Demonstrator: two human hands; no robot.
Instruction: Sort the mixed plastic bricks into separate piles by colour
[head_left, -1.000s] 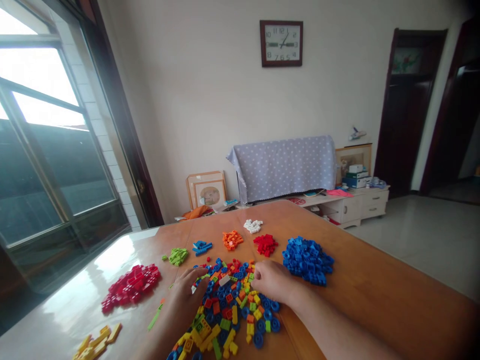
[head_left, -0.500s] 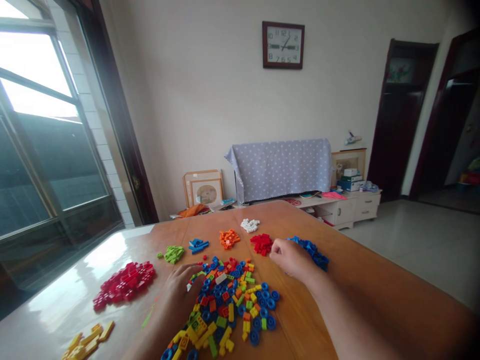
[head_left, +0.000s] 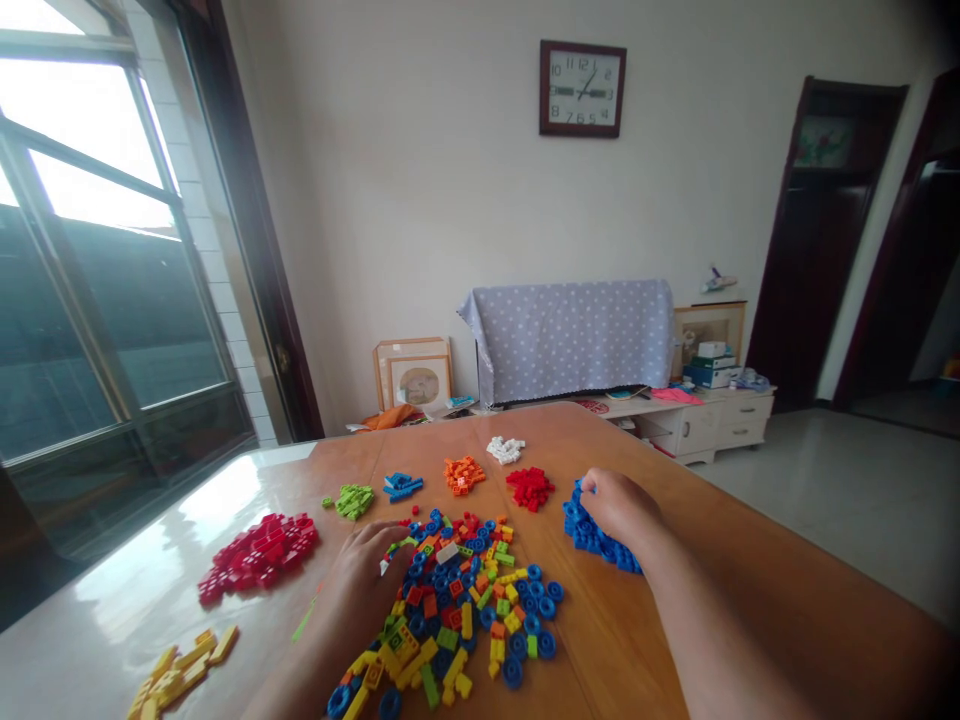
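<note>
Resting on the heap of blue bricks (head_left: 592, 538), the right hand (head_left: 619, 505) has its fingers curled down over the top; can't tell whether it's pinching a brick, since the knuckles hide the tips. The left hand (head_left: 366, 572) lies loosely spread, gripping nothing, with fingertips against the left edge of the mixed pile (head_left: 469, 610), probably to keep that pile from spreading. The mixed pile sits nearest the person, between the two forearms, so both hands reach it. Single-colour groups ring it with clear gaps, which likely keeps the colours from mixing: small red heap (head_left: 530, 487), orange heap (head_left: 463, 473), white bits (head_left: 505, 449), blue bars (head_left: 403, 486), green heap (head_left: 352, 499), large red spread (head_left: 259, 555), yellow bars (head_left: 180, 670). One stray green strip (head_left: 304, 625) lies beside the left wrist. The surface (head_left: 750, 600) is glossy orange-brown wood, with glare at the left from the big window (head_left: 90, 300). Room: wall clock (head_left: 582, 88), dotted cloth (head_left: 570, 335) draped over something, low white cabinet (head_left: 705, 420), framed pictures (head_left: 414, 375) leaning on the wall, dark doorways (head_left: 817, 230) on the right.
</note>
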